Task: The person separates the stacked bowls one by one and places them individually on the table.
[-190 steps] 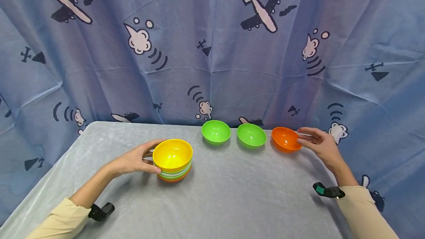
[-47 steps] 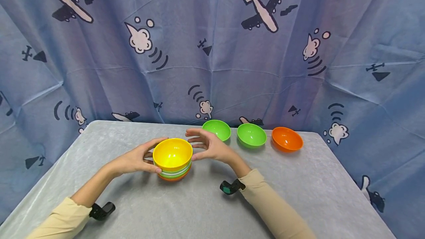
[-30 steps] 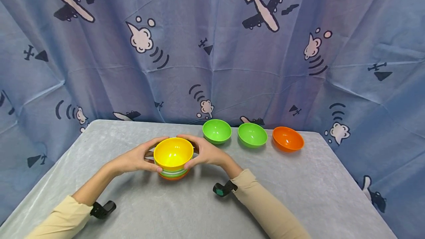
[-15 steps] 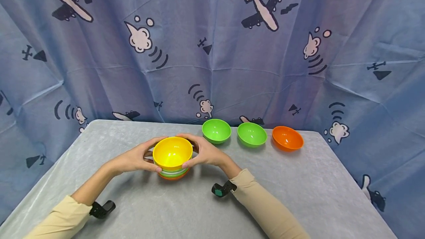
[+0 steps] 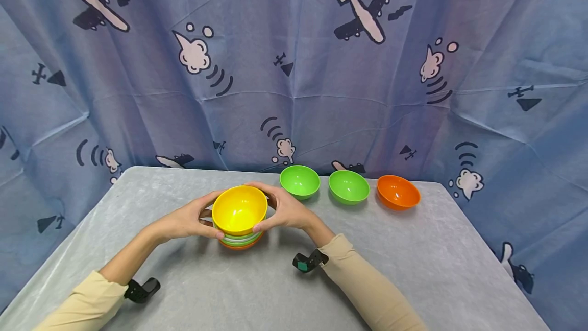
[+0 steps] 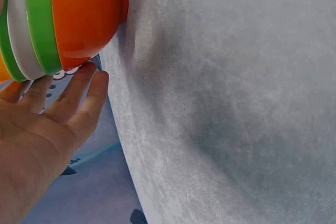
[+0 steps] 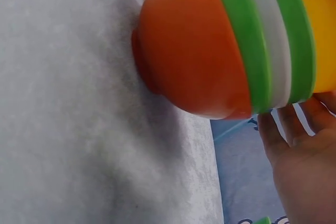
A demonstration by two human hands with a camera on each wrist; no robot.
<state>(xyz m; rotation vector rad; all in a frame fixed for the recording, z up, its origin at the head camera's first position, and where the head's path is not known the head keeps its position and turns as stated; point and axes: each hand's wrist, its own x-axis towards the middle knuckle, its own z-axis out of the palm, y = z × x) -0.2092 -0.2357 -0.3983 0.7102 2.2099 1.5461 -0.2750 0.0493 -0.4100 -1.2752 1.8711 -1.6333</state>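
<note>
A stack of nested bowls stands on the table, left of the middle in the head view. From the bottom it runs orange bowl point(image 7: 189, 51), green, white point(image 6: 20, 27), green, with a yellow bowl point(image 5: 240, 211) on top. My left hand point(image 5: 188, 221) holds the stack's left side, thumb at the front and fingers around the back. Opposite it, my right hand point(image 5: 287, 211) grips the yellow bowl, its thumb at the front rim and its fingers behind. The yellow bowl tips slightly, its far rim higher. Fingertips behind the stack are partly hidden in the head view.
Along the table's back edge, in a row, are a green bowl point(image 5: 299, 182), a second green bowl point(image 5: 349, 187) and an orange bowl point(image 5: 398, 193). A blue patterned curtain point(image 5: 294, 65) hangs behind the grey-covered table point(image 5: 367, 269).
My right hand has left the orange bowl at the far right and come to the stack, closing on the yellow bowl. Just now that bowl's far rim has risen. My left hand has stayed.
</note>
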